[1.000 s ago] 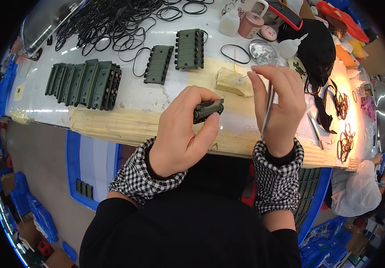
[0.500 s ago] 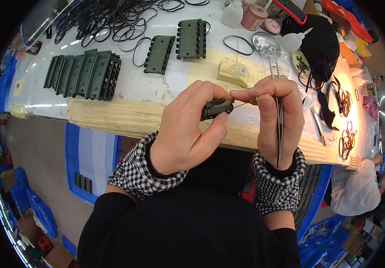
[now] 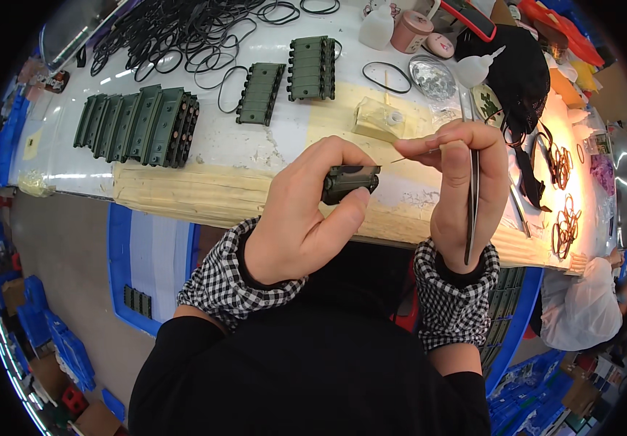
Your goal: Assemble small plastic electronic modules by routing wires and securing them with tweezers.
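Above the near table edge, my left hand (image 3: 295,214) is closed round a small dark green ribbed plastic piece (image 3: 350,183), gripping it between thumb and fingers. To its right, my right hand (image 3: 469,178) pinches a thin pointed stick (image 3: 405,158), whose tip is directed at the green piece but stands apart from it. Metal tweezers (image 3: 472,211) are tucked in the same hand, lying along the palm. Behind the hands sits a yellow taped block (image 3: 376,120) with a pale knob and a thin stick standing in it. What the stick is made of cannot be made out.
Green ribbed pieces stand in rows, a long row (image 3: 142,127) at left and shorter groups (image 3: 259,93) behind. Black elastic loops (image 3: 175,36) pile at the back. A round dish (image 3: 432,76), a squeeze bottle (image 3: 477,71) and pliers (image 3: 539,156) lie right. A blue tray (image 3: 118,254) is below left.
My right hand has moved to the right with the tweezers and stick, drawing the stick's tip away from the green piece. My left hand stays nearly in place, still holding the piece.
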`<state>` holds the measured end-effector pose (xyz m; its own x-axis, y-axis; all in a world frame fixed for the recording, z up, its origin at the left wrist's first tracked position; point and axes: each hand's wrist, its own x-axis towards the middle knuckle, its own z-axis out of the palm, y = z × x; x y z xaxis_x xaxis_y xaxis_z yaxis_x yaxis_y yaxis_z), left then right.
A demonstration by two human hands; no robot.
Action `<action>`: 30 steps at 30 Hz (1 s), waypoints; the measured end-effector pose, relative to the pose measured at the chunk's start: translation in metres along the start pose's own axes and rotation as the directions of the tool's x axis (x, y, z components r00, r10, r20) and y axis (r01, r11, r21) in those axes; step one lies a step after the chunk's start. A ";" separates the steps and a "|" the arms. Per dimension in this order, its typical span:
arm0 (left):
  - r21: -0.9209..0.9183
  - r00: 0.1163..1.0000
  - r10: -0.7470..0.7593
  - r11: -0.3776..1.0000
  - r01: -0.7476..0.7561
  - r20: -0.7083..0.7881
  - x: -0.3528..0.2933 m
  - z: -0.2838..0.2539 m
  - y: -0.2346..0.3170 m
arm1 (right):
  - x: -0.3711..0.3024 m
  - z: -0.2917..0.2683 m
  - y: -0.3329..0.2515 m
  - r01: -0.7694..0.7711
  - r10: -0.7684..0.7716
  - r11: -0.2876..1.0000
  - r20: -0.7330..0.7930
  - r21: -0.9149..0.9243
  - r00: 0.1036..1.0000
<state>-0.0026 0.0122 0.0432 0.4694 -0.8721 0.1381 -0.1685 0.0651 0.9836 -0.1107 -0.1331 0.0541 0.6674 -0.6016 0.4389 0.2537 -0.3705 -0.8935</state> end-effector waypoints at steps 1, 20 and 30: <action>-0.079 0.995 -0.079 0.993 0.083 0.052 0.001 -0.002 0.002 | 0.003 -0.002 0.003 -0.004 0.003 1.000 -0.044 -0.017 0.999; -0.860 0.860 -0.023 0.024 0.510 0.510 0.017 0.005 -0.039 | 0.004 0.004 0.002 0.149 -0.151 0.984 -0.013 -0.093 0.988; -0.844 0.844 -0.065 0.040 0.535 0.532 0.016 0.008 -0.033 | -0.004 0.012 -0.015 -0.208 0.185 0.939 0.108 0.273 0.977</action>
<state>0.0033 -0.0078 0.0123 -0.0538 -0.9985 -0.0090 0.9758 -0.0545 0.2117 -0.1088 -0.1159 0.0647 0.7744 -0.5799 0.2529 0.2906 -0.0291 -0.9564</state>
